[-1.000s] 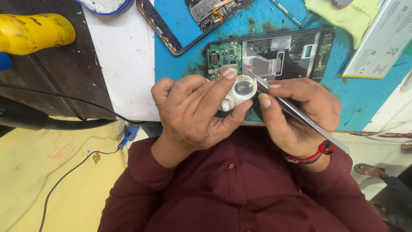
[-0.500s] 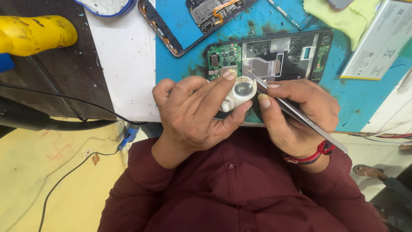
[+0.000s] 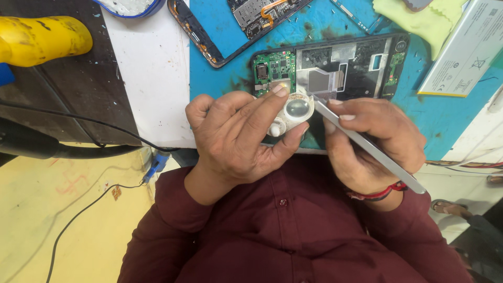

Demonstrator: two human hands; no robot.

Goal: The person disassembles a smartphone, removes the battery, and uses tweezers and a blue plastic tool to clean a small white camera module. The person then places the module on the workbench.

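Observation:
My left hand (image 3: 238, 139) grips a small round white container (image 3: 293, 112) with a clear lid, held just above the table's near edge. My right hand (image 3: 374, 141) holds metal tweezers (image 3: 367, 147), whose tips touch the container's rim. Right behind both hands lies an opened phone (image 3: 335, 68) with a green circuit board and metal shielding exposed, flat on a blue work mat (image 3: 230, 78).
A second opened phone body (image 3: 236, 23) lies at the back of the mat. A white flat battery (image 3: 466, 52) sits at the right, a yellow-green cloth (image 3: 419, 21) at the back. A yellow tool (image 3: 42, 39) and black cables (image 3: 78, 152) lie at the left.
Both hands keep their grips; the container and tweezers have hardly shifted, only a slight nudge of the container toward the phone.

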